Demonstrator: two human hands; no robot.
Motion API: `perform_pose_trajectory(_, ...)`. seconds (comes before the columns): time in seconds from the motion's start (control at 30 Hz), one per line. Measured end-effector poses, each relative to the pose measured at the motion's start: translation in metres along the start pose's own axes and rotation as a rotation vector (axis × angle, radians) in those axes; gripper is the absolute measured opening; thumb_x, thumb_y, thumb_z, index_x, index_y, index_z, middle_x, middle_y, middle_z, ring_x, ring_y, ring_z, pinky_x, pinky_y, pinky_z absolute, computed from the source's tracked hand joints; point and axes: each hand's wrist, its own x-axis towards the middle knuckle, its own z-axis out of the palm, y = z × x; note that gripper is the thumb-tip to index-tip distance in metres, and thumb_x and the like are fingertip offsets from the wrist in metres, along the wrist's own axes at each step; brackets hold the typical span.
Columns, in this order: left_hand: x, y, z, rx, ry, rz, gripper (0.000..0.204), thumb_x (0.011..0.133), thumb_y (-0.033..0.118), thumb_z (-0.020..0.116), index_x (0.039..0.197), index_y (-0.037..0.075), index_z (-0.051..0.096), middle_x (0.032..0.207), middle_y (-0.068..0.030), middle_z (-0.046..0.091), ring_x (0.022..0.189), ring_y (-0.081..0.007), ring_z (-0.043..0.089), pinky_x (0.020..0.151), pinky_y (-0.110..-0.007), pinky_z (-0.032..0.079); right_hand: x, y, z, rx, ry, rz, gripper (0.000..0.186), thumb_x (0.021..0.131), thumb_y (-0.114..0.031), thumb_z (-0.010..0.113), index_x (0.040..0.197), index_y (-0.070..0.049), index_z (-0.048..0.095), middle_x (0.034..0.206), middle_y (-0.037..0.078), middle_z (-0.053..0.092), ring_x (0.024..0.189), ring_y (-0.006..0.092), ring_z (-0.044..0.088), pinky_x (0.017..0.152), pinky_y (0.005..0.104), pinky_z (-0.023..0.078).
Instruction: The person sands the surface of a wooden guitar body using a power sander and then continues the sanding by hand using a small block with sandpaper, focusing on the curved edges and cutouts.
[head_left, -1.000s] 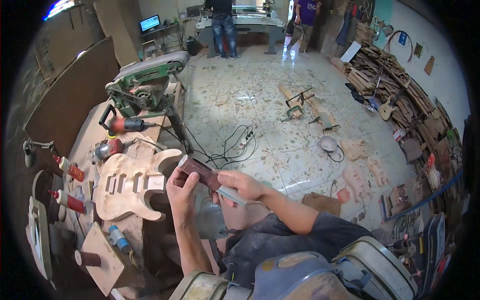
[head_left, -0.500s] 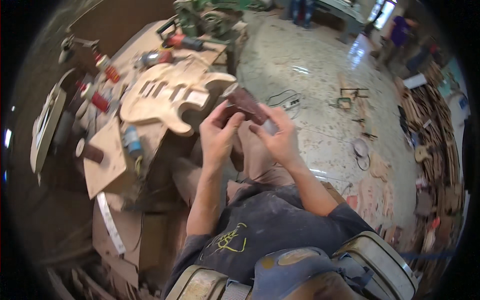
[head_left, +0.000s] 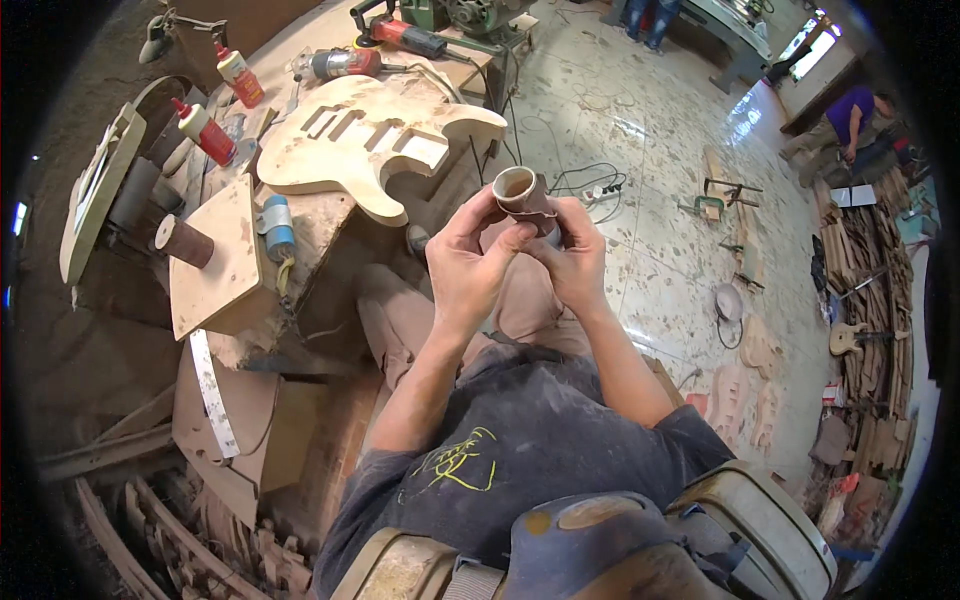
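Observation:
A pale hollow tube (head_left: 513,186) with brown sandpaper (head_left: 541,212) wrapped round it is held in front of me. Its open end tilts toward me, and a torn-looking sandpaper edge stands out at the right. My left hand (head_left: 466,250) grips it from the left, thumb on the near side. From the right, my right hand (head_left: 574,252) closes on the paper with thumb and fingers. Beyond my left hand, a pale wooden electric guitar body (head_left: 345,125) with cut pockets lies on the workbench (head_left: 305,235).
On the bench are a brown sanding drum (head_left: 187,243) on a wooden box (head_left: 215,275), a blue cylinder (head_left: 277,225), glue bottles (head_left: 207,133), a red power tool (head_left: 345,63) and an angle grinder (head_left: 408,38). Clamps (head_left: 712,200) lie on the floor. Wood pieces (head_left: 860,260) and a person (head_left: 850,115) are at right.
The tube has swung from lying slanted to standing more upright, its open end now toward me. Both hands have shifted slightly right in view and still hold it.

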Motion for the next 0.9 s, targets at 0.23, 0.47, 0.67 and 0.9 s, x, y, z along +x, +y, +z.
perform_pose_trajectory(0.23, 0.001, 0.009, -0.005, 0.025, 0.03, 0.087, 0.049, 0.087, -0.004, 0.078, 0.132, -0.01, 0.06, 0.117, -0.0151, 0.072, 0.108, -0.0201, 0.07, 0.095, -0.034, 0.056, -0.002, -0.004, 0.015, -0.06, -0.006, -0.022, 0.049, 0.075, -0.008, 0.091, 0.119, -0.002, 0.07, 0.108, 0.005, 0.067, 0.1, 0.0167, 0.063, 0.087, 0.0309, 0.051)
perform_pose_trajectory(0.47, 0.02, 0.011, -0.039, 0.111, 0.02, -0.13, 0.042, 0.089, 0.004, 0.078, 0.127, -0.008, 0.063, 0.109, -0.0123, 0.074, 0.101, -0.016, 0.07, 0.09, -0.031, 0.057, -0.001, 0.004, 0.014, 0.121, -0.268, 0.084, 0.063, 0.086, -0.03, 0.086, 0.136, -0.001, 0.06, 0.115, 0.004, 0.063, 0.098, 0.0147, 0.063, 0.084, 0.0275, 0.051)
perform_pose_trajectory(0.67, 0.029, 0.014, -0.075, -0.026, 0.034, -0.288, 0.036, 0.089, 0.01, 0.079, 0.12, -0.002, 0.066, 0.105, -0.0069, 0.073, 0.092, -0.0107, 0.067, 0.084, -0.027, 0.054, 0.029, -0.013, 0.05, 0.227, -0.426, 0.227, 0.064, 0.101, -0.035, 0.071, 0.151, -0.002, 0.047, 0.123, 0.005, 0.06, 0.102, 0.0128, 0.063, 0.084, 0.0272, 0.053)
perform_pose_trajectory(0.9, 0.059, 0.018, -0.132, 0.137, -0.007, -0.196, 0.049, 0.084, 0.01, 0.081, 0.129, -0.001, 0.063, 0.098, -0.008, 0.07, 0.088, -0.0149, 0.067, 0.075, -0.028, 0.057, 0.052, 0.004, 0.089, -0.033, -0.322, 0.004, 0.038, 0.098, -0.019, 0.072, 0.131, -0.002, 0.066, 0.114, 0.011, 0.066, 0.098, 0.0193, 0.066, 0.081, 0.0304, 0.053)
